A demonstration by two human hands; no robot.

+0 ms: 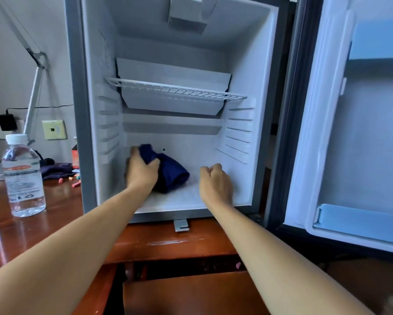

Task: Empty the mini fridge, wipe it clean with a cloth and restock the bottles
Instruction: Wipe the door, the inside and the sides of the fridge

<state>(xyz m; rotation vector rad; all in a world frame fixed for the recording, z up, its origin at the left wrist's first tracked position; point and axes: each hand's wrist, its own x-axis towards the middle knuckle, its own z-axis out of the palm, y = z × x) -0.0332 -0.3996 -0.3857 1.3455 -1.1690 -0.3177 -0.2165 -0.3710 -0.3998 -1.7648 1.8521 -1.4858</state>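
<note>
Head view: left hand (142, 171) grips cloth (171, 175), fingertips hidden.

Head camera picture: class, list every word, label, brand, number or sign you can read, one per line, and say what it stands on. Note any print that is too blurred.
No text can be read for certain.
Water bottle label: red band and lines of print, too blurred to read; a recycling symbol shows near its base.
Orange carton beside the mini fridge: print too small to read.
Fridge interior and door: no lettering shows.
</note>
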